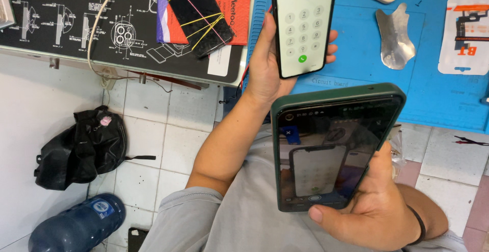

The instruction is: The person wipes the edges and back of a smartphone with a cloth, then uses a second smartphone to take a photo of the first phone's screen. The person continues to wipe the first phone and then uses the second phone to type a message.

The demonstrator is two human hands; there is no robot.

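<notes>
Both grips are closed. My left hand [265, 63] clasps a phone [303, 25] showing a dial pad, held over the blue surface [433, 94]. My right hand [377, 206] wraps a dark green phone [331, 147], nearer me, with its camera view framing the first phone. Framing looks done; capture not confirmed. A banded phone [196, 12] lies far left.

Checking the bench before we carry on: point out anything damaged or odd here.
One thing stands out: the dark phone on the black diagram mat lies askew, bound with crossed yellow rubber bands. The left hand holds a phone showing a keypad; the right hand holds a green-cased phone.
</notes>
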